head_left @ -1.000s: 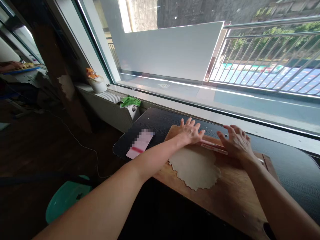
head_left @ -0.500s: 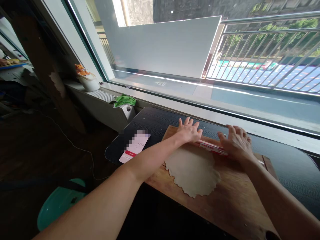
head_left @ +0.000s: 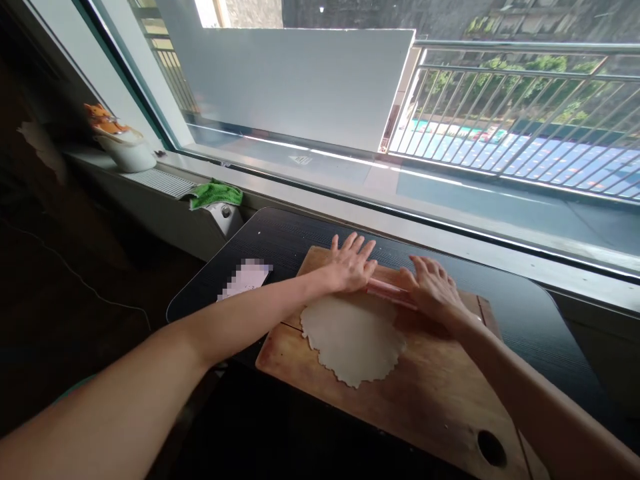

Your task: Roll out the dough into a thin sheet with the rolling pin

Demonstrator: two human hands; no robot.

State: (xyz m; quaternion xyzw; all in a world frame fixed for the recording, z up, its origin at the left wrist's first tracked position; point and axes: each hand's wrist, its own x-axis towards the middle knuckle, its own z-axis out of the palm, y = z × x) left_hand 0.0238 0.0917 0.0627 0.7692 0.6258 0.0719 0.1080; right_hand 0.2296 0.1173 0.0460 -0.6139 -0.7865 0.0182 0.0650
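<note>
A thin, pale sheet of dough (head_left: 353, 340) with a ragged edge lies flat on a wooden cutting board (head_left: 430, 387). Across the dough's far edge lies a rolling pin (head_left: 390, 291); its pink-red middle is blurred, and my hands cover its ends. My left hand (head_left: 353, 262) rests on the pin's left end, palm down with fingers spread. On the right end sits my right hand (head_left: 434, 285), also palm down, its fingers stretched out toward the window. Neither hand wraps its fingers round the pin.
A phone (head_left: 250, 277) lies on the black table (head_left: 285, 233) left of the board. Beyond are a window sill (head_left: 320, 208), a green cloth (head_left: 217, 193) and a white pot (head_left: 131, 155) with an orange figure. The board has a round hole (head_left: 491, 448) near its corner.
The view has swung a little to the right, so everything sits further left. The rolling pin's printed red label, readable before, is now a pink blur. Both hands stay on the pin.
</note>
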